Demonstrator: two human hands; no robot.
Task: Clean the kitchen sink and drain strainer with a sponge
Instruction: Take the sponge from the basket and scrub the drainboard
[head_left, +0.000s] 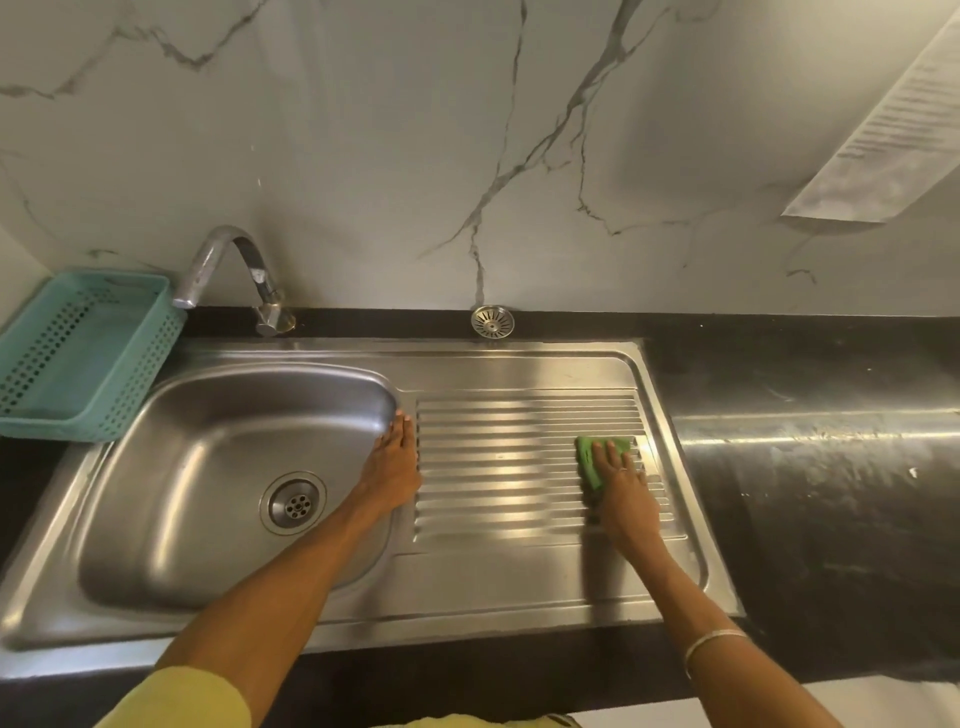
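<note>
Hands flat: right hand (621, 486) presses sponge (592, 457) on ribbed drainboard (509, 467), left hand (393, 465) braces sink rim (405, 387).

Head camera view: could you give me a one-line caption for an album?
Right hand presses a green sponge on the ribbed drainboard; left hand rests beside the basin.

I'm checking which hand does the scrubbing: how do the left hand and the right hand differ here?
The right hand presses a green sponge flat on the ribbed drainboard; the left hand holds nothing. The left hand rests on the strip between the basin and the drainboard, while the right hand sits near the drainboard's far right end. Both lie with fingers straight, pointing toward the wall.
</note>
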